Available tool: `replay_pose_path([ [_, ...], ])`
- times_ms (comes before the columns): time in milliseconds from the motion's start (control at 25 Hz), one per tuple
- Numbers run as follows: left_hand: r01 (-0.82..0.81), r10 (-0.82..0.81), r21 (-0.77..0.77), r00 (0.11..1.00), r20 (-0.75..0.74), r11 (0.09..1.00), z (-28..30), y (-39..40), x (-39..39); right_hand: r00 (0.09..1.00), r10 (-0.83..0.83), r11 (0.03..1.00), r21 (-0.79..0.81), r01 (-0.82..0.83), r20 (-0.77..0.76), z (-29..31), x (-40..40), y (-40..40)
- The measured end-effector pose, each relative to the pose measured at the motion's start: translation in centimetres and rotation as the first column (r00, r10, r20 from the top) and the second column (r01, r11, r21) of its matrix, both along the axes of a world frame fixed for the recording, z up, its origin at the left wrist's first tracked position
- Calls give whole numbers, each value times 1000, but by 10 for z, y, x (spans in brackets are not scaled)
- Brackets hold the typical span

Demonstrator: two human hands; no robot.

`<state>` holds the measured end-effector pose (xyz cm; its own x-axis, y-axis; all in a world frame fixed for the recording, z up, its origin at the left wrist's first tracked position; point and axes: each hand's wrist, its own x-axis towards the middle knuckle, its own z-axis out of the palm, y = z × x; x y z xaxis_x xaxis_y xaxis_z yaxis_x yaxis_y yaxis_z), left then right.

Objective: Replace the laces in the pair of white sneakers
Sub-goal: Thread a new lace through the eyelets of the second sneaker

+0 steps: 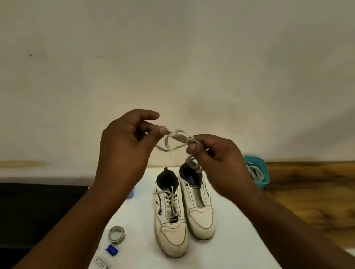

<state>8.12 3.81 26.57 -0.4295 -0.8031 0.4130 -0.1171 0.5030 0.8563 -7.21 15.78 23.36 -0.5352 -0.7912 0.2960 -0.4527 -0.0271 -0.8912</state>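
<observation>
Currently, as I log it from my remote station:

Left hand [125, 146]: raised above the table [231, 253], thumb and forefinger pinching one end of the lace [174, 140], remaining fingers curled.

Right hand [218, 158]: raised just beside the left, slightly lower, fingertips pinching the same lace where it bunches into loops. From this grip one stretch of lace hangs down toward the shoe beneath; whether it touches that shoe I cannot tell.

Lace: grey-white, flat, looped between the two hands, one free tip dangling below the left thumb.

Right shoe [200, 207]: white, directly under the right hand, on the table, toe toward me, eyelets bare.

Left shoe [171, 216]: white, below and between the hands, touching or just beside the right shoe, toe toward me, laced, lace ends loose at the top.

Tub [262, 174]: teal, beyond the right wrist on its outer side, on the wooden surface, holding pale laces [254, 172].

Tape roll [116, 235]: under the left forearm, on the table, lying flat.

Blue item [111, 250]: small, just nearer me than the tape; I cannot identify it.

White tube [102, 263]: small, printed label, nearer me again, lying on its side.
</observation>
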Motion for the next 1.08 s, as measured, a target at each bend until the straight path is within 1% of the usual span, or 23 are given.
replay_pose_path([
  [80, -86, 96, -124, 992, 78, 989, 11, -1, 8, 989, -55, 997, 49, 63, -139, 23, -16, 11],
  [120, -110, 132, -184, 985, 107, 977, 14, 1, 11, 981, -66, 994, 71, 80, -182, 32, -22, 17],
  [240, -188, 242, -355, 963, 116, 916, 16, 4, 17, 961, -64, 984, 143, 106, -269, 56, -30, 33],
  [280, -211, 271, -382, 956, 111, 900, 16, 5, 18, 961, -84, 983, 135, 123, -263, 62, -31, 37],
  [320, -231, 298, -397, 947, 118, 889, 17, 5, 19, 973, -131, 982, 107, 154, -192, 68, -33, 39],
  [360, -252, 331, -401, 933, 140, 881, 19, 4, 21, 980, -195, 977, 79, 198, -43, 73, -37, 40],
  [400, -277, 372, -401, 911, 181, 873, 20, 1, 22, 954, -258, 966, 67, 251, 152, 79, -42, 39],
  [440, -301, 420, -409, 875, 240, 861, 21, -3, 26, 890, -311, 949, 59, 309, 334, 86, -48, 39],
  [480, -321, 470, -426, 827, 308, 846, 23, -7, 31, 816, -339, 931, 44, 362, 468, 92, -54, 40],
  [560, -324, 531, -456, 714, 457, 829, 22, -18, 46, 715, -322, 909, -8, 416, 621, 104, -70, 47],
  [600, -314, 535, -452, 656, 532, 835, 20, -23, 52, 692, -291, 905, -44, 423, 661, 112, -78, 50],
  [680, -287, 491, -400, 564, 664, 870, 17, -30, 59, 688, -240, 893, -123, 434, 685, 130, -92, 54],
  [760, -254, 376, -283, 503, 778, 925, 15, -29, 54, 709, -204, 874, -200, 442, 675, 155, -100, 54],
  [800, -233, 327, -245, 445, 834, 941, 16, -25, 48, 721, -169, 867, -246, 433, 672, 171, -101, 53],
  [880, -205, 281, -223, 328, 902, 953, 23, -17, 38, 763, -91, 858, -339, 387, 639, 204, -97, 49],
  [920, -179, 279, -234, 296, 913, 956, 25, -17, 32, 793, -59, 855, -378, 354, 607, 220, -94, 48],
  [960, -130, 265, -236, 302, 916, 963, 27, -16, 26, 821, -25, 858, -410, 311, 571, 234, -90, 46],
  [1000, -63, 199, -189, 371, 907, 980, 30, -13, 20, 842, 25, 867, -431, 250, 538, 246, -86, 45],
  [1040, 19, 53, -75, 530, 846, 997, 38, -7, 14, 852, 91, 883, -438, 170, 515, 255, -81, 43],
  [1080, 131, -146, 74, 724, 674, 989, 48, 3, 6, 850, 169, 898, -433, 76, 499, 262, -75, 42],
])
